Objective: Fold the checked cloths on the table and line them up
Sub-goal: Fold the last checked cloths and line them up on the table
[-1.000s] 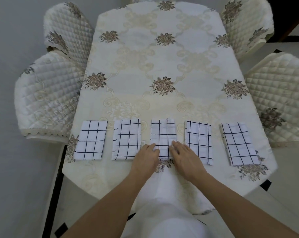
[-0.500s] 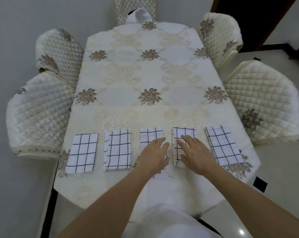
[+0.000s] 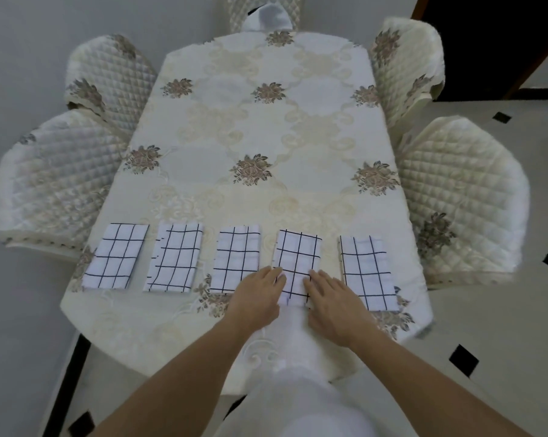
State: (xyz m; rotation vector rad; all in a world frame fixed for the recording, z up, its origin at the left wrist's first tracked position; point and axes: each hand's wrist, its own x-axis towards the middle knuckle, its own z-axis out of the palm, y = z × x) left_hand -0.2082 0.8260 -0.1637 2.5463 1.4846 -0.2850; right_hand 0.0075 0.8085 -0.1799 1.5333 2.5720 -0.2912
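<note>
Several folded white cloths with black checks lie in a row along the near edge of the table (image 3: 266,127). From the left: one cloth (image 3: 116,255), a second (image 3: 175,257), a third (image 3: 236,257), a fourth (image 3: 297,263), and a last one (image 3: 365,272). My left hand (image 3: 258,298) lies flat with its fingertips on the near left corner of the fourth cloth, also overlapping the third cloth's near right corner. My right hand (image 3: 332,302) rests flat on the fourth cloth's near right corner. Both hands have straight fingers.
A cream floral tablecloth covers the table. Quilted chairs stand on the left (image 3: 55,184) and right (image 3: 461,200), with more further back and one at the far end (image 3: 260,14). Tiled floor lies to the right.
Both hands shifted right from the third cloth to the near end of the fourth cloth. The camera view drew back and now shows more of the table.
</note>
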